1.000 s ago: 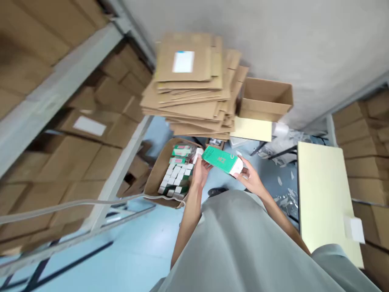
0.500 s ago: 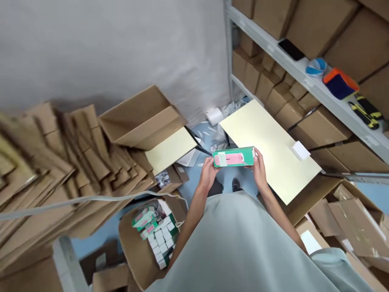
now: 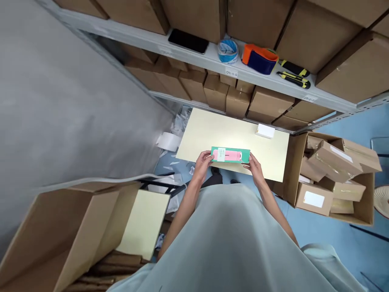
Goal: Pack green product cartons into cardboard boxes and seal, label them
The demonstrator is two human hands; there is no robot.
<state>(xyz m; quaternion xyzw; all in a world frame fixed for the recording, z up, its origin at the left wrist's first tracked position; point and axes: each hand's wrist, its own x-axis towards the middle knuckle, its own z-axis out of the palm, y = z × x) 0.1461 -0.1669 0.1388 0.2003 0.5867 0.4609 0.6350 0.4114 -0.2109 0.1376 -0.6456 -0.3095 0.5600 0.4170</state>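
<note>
A slim green box (image 3: 231, 155) with a pink bottle-like picture and a pale label on its face is held level between my two hands. My left hand (image 3: 201, 165) grips its left end, thumb on the front. At the other end, the fingers of my right hand (image 3: 254, 167) close on the box's lower right corner. Below and beyond the box lies a cream tabletop (image 3: 206, 125). A small white box (image 3: 265, 131) rests near that table's far right edge.
A metal shelf (image 3: 194, 56) behind the table carries a phone (image 3: 188, 40), a tape roll (image 3: 227, 51), an orange-and-blue tape dispenser (image 3: 260, 59) and cutters (image 3: 294, 79). A large carton of brown boxes (image 3: 369, 198) stands right; an open carton (image 3: 82, 227) sits left.
My view and body have turned right, so the table and shelf now face me. The green box has stayed in both hands and now lies over the table. The carton of green boxes has left view.
</note>
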